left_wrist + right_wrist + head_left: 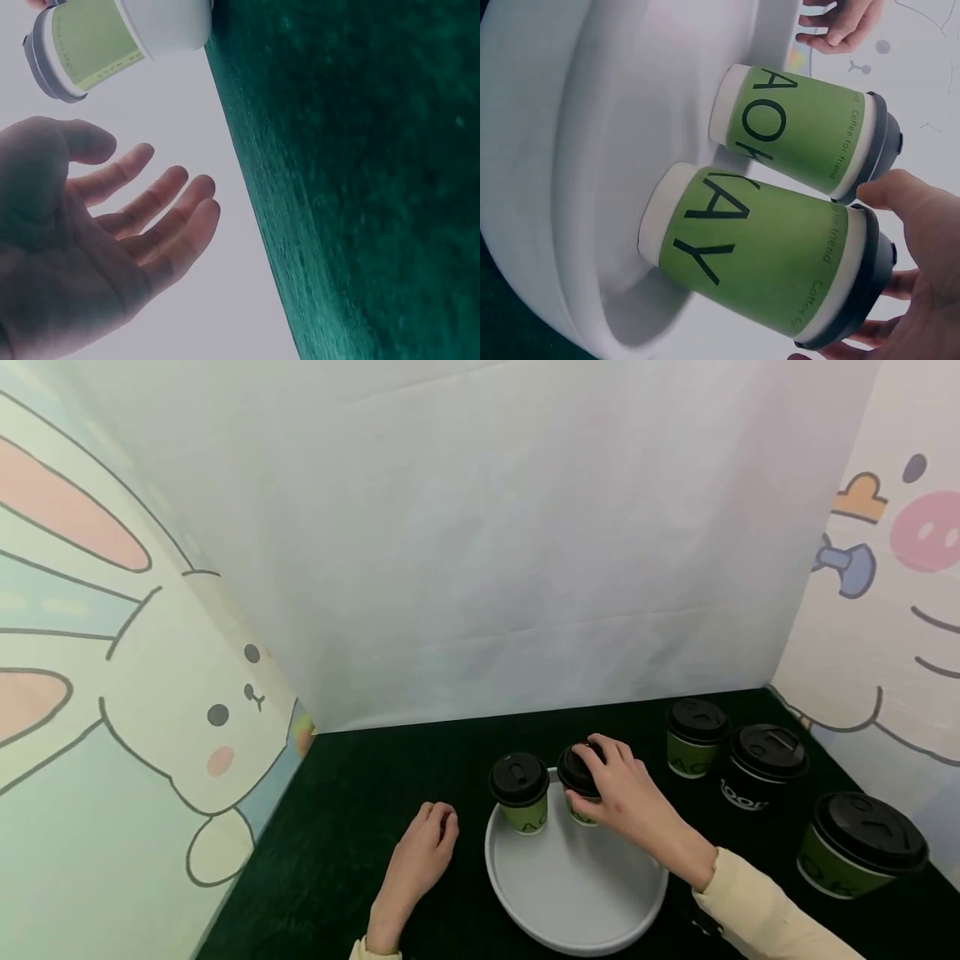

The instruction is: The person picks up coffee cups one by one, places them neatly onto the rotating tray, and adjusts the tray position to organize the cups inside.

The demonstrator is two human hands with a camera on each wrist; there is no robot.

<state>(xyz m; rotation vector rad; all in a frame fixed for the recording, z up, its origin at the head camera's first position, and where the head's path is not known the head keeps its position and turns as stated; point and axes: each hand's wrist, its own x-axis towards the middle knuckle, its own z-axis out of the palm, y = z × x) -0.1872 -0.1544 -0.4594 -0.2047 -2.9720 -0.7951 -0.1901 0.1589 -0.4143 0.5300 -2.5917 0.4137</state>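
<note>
**Editor:** Start wide. What is the setting?

**Reporter:** A dark green worktop (322, 852), where a round, pale grey tray (577, 893) lies before a person in cream sleeves. Off the tray to the right stand a large green cup (840, 860), a black cup (765, 764) and a far green cup (686, 756), all lidded.

**Editor:** And the cup in hand?

**Reporter:** The gripped cup (757, 247) is at the far part of the tray, its long axis upright, just to the right of the neighbouring cup (525, 817). Whether its base bears fully on the tray cannot be told.

**Editor:** Which hand is nearer?

**Reporter:** The right hand (622, 793), reaching in from the right, with the cup directly beneath its fingers. The left hand (422, 852) hovers well apart, outside the tray's left edge; its fingers bend loosely and hold nothing. The neighbouring cup stands between it and the gripped one.

**Editor:** Down to the detail: the hold?

**Reporter:** The right fingers and thumb pinch the black lid (874, 270) from above. In our judgement, everything turns on that upright line from fingers to base, with little room on the neighbour's side.
</note>
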